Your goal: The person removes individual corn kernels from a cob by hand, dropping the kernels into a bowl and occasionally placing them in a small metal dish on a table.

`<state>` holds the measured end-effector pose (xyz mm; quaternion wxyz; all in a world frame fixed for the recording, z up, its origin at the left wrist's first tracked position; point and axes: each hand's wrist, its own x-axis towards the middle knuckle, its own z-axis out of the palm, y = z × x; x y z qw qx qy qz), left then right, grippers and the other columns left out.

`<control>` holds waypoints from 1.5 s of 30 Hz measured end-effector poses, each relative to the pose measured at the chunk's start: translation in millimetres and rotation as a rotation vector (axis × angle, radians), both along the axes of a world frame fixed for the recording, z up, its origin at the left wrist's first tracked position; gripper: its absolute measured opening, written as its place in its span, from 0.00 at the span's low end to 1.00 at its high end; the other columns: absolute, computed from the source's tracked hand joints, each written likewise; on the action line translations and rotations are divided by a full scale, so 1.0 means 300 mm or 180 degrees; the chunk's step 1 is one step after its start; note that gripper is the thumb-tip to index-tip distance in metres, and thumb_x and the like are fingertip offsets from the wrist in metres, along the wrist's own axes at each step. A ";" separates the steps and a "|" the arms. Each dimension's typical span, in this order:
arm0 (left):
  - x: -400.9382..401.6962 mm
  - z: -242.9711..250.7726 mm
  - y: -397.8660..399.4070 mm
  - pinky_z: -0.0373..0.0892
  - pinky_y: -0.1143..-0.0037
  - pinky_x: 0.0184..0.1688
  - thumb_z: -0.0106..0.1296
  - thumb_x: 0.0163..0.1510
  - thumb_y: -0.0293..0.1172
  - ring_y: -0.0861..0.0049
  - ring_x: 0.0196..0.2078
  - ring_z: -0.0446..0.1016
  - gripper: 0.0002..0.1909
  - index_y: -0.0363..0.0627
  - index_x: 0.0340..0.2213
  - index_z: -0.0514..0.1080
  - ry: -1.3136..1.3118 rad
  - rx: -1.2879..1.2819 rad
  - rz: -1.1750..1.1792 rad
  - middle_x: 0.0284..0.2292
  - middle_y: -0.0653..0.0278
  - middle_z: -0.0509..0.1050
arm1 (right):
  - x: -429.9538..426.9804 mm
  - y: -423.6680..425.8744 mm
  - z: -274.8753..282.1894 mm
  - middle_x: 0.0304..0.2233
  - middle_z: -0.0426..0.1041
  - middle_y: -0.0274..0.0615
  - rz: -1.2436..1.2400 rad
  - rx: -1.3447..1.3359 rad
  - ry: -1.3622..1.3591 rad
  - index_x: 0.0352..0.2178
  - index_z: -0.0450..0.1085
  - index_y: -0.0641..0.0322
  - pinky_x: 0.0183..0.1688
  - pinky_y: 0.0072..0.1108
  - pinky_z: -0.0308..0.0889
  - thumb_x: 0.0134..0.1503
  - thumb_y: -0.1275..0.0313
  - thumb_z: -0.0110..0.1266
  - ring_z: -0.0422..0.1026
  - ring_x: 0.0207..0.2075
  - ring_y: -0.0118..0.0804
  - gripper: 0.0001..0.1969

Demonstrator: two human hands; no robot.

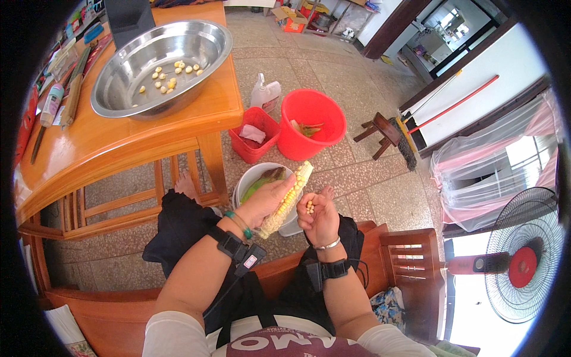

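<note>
My left hand (265, 198) grips a corn cob (285, 203) held at a slant, its upper end pointing away from me. Part of the cob is stripped bare, while yellow kernels run along its middle. Just right of the cob, my right hand (320, 216) is palm up with its fingers curled around several loose kernels (310, 206). Below the hands stands a white bucket (237, 193) with green corn husks (263, 184) in it. On the table at the upper left, a wide steel basin (129, 57) contains scattered kernels (163, 76).
The wooden table (223, 107) reaches in from the left. Beyond the white bucket are a small red bin (245, 149), a larger red bucket (301, 145) with husks and a plastic jug (266, 93). A wooden stool (384, 128) and mops stand right; a fan (522, 267) is at far right.
</note>
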<state>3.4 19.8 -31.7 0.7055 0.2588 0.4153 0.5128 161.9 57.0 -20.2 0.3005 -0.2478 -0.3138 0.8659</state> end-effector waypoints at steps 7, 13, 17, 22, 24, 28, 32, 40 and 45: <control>0.011 0.036 0.007 0.61 0.85 0.24 0.39 0.53 0.51 0.87 0.23 0.64 0.24 0.40 0.36 0.66 -0.0127 -0.0214 0.0835 0.24 0.69 0.67 | 0.031 0.032 -0.010 0.24 0.65 0.39 -0.0163 -0.0722 -0.0034 0.29 0.64 0.67 0.20 0.13 0.54 0.55 0.63 0.32 0.57 0.20 0.25 0.17; -0.017 -0.093 0.024 0.62 0.79 0.33 0.35 0.53 0.52 0.80 0.30 0.66 0.27 0.38 0.37 0.66 0.0430 -0.0155 0.1168 0.29 0.66 0.68 | 0.038 0.052 -0.104 0.28 0.63 0.44 -0.1127 -0.1861 0.0289 0.28 0.60 0.72 0.33 0.23 0.64 0.50 0.80 0.42 0.63 0.29 0.36 0.04; 0.013 -0.046 0.016 0.63 0.79 0.35 0.36 0.53 0.52 0.82 0.32 0.66 0.28 0.37 0.40 0.65 0.0240 -0.0096 0.1272 0.31 0.65 0.69 | 0.049 0.169 -0.015 0.28 0.62 0.41 -0.0664 -0.2311 0.0969 0.32 0.58 0.72 0.23 0.13 0.60 0.51 0.79 0.42 0.60 0.23 0.28 0.07; 0.027 -0.002 0.010 0.63 0.81 0.33 0.35 0.54 0.52 0.82 0.31 0.66 0.27 0.37 0.40 0.64 0.0522 -0.0356 0.0941 0.32 0.63 0.68 | -0.171 0.195 0.516 0.25 0.62 0.33 -0.0013 0.0526 0.0298 0.32 0.62 0.64 0.17 0.09 0.49 0.54 0.72 0.42 0.54 0.19 0.18 0.07; 0.059 -0.038 0.034 0.63 0.81 0.30 0.35 0.54 0.52 0.83 0.28 0.65 0.26 0.37 0.35 0.67 0.0552 -0.0185 0.0945 0.27 0.65 0.68 | -0.270 0.152 0.694 0.25 0.63 0.31 0.0114 0.1427 -0.0094 0.32 0.63 0.64 0.18 0.09 0.50 0.54 0.71 0.42 0.53 0.19 0.17 0.07; 0.038 -0.072 0.029 0.62 0.79 0.33 0.39 0.51 0.53 0.80 0.30 0.66 0.28 0.35 0.35 0.68 0.0658 -0.0333 0.0877 0.28 0.62 0.70 | -0.488 0.053 0.869 0.24 0.65 0.35 0.0557 0.2682 -0.0532 0.31 0.63 0.63 0.22 0.14 0.57 0.54 0.73 0.40 0.59 0.21 0.22 0.06; 0.045 -0.136 0.037 0.63 0.77 0.30 0.39 0.51 0.54 0.79 0.27 0.67 0.28 0.35 0.30 0.69 0.0991 0.0396 0.1052 0.24 0.64 0.70 | -0.662 0.007 0.878 0.25 0.68 0.44 0.0280 0.4941 -0.1317 0.30 0.64 0.63 0.29 0.23 0.62 0.53 0.74 0.39 0.66 0.26 0.35 0.06; 0.040 -0.013 0.009 0.62 0.79 0.28 0.39 0.51 0.53 0.80 0.24 0.65 0.28 0.34 0.28 0.69 0.0388 0.0050 0.1133 0.22 0.64 0.69 | -0.735 0.025 0.826 0.30 0.68 0.50 0.0802 0.5475 -0.1774 0.30 0.65 0.63 0.36 0.27 0.62 0.51 0.74 0.41 0.68 0.33 0.45 0.06; 0.031 -0.042 0.014 0.62 0.79 0.29 0.39 0.51 0.53 0.80 0.25 0.65 0.27 0.35 0.30 0.69 0.0651 0.0261 0.1248 0.23 0.64 0.68 | -0.608 -0.052 0.878 0.27 0.67 0.44 0.0083 0.4622 -0.0898 0.30 0.63 0.66 0.36 0.22 0.61 0.53 0.72 0.40 0.67 0.31 0.36 0.08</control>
